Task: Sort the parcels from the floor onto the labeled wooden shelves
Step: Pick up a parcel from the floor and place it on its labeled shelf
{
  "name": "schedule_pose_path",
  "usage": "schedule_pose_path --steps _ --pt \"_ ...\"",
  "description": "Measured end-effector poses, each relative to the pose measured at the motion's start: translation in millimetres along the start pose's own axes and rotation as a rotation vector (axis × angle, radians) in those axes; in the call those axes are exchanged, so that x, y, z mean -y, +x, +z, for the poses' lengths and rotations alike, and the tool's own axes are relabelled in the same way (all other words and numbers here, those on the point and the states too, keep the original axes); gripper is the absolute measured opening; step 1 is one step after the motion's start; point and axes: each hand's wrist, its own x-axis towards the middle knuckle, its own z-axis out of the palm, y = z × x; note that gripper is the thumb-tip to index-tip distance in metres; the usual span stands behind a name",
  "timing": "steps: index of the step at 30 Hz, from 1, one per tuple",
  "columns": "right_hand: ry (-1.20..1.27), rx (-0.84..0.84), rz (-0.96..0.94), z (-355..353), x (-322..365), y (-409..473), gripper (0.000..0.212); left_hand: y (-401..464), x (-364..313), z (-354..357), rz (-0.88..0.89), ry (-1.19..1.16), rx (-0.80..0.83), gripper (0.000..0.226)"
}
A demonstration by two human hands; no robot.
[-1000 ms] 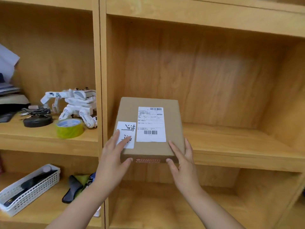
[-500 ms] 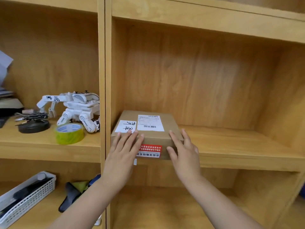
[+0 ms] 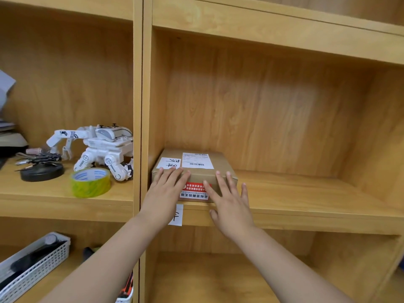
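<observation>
Parcel's (image 3: 196,169) slid further back onto the shelf (image 3: 306,200) since a moment ago.
From my feed, left hand (image 3: 165,193) and right hand (image 3: 229,204) lie flat, fingers spread, against its front face.

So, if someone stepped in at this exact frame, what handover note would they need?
Left hand: open, fingers flat against the front face of the cardboard parcel, not gripping.
Right hand: open, fingertips on the parcel's front right edge.
The parcel lies flat at the left end of the middle shelf, against the upright, shipping label up. A paper label hangs on the shelf edge below it, partly hidden by the left wrist.
Done: this parcel is on the shelf.
Left: take the hands away, then fetch any remaining parcels; the floor is out of view.
</observation>
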Motion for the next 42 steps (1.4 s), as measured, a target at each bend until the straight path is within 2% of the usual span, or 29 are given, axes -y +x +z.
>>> schedule_pose_path --steps 5,11,14,19,28,35,42 --pt "0.058 0.082 -0.001 -2 0 10 0.079 10 8 3 0.010 -0.007 0.004 0.086" --pt "0.072 0.096 0.000 1 -1 11 0.081 11 11 6 0.014 -0.028 0.017 0.086" --pt "0.104 0.110 -0.018 -1 -4 10 0.076 5 8 5 0.001 0.004 0.051 0.087" --pt "0.186 0.073 0.003 -3 -8 -9 0.069 -18 -9 14 0.021 -0.013 -0.002 0.085" --pt "0.160 0.110 0.210 8 -8 -66 0.068 -33 -53 44 0.221 -0.238 0.034 0.076" --pt "0.100 0.237 0.437 12 -34 -138 0.068 -51 -106 55 0.421 -0.416 0.142 0.063" --pt "0.181 0.253 0.607 -13 -61 -209 0.064 -56 -154 35 0.583 -0.603 0.301 0.046"
